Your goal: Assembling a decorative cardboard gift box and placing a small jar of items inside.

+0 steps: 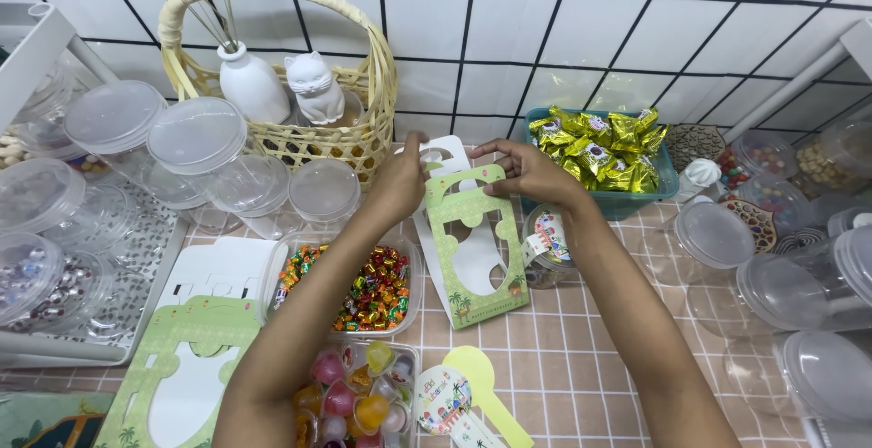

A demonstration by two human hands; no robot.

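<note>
Both hands up over the tiled counter (581,357), holding a green cardboard gift box (472,243) w/ white cut-out window, tilted upright btwn them. Left hand (400,180) pinches the box's top-left edge by the white handle flap; right hand (531,174) pinches the top-right corner, fingers curled over it. Below box: clear tub of wrapped candies (363,289) and tray of jelly cups (359,398). Behind right hand: teal bin of gold-wrapped sweets (604,153). Wicker basket (304,130) behind left hand.
</note>
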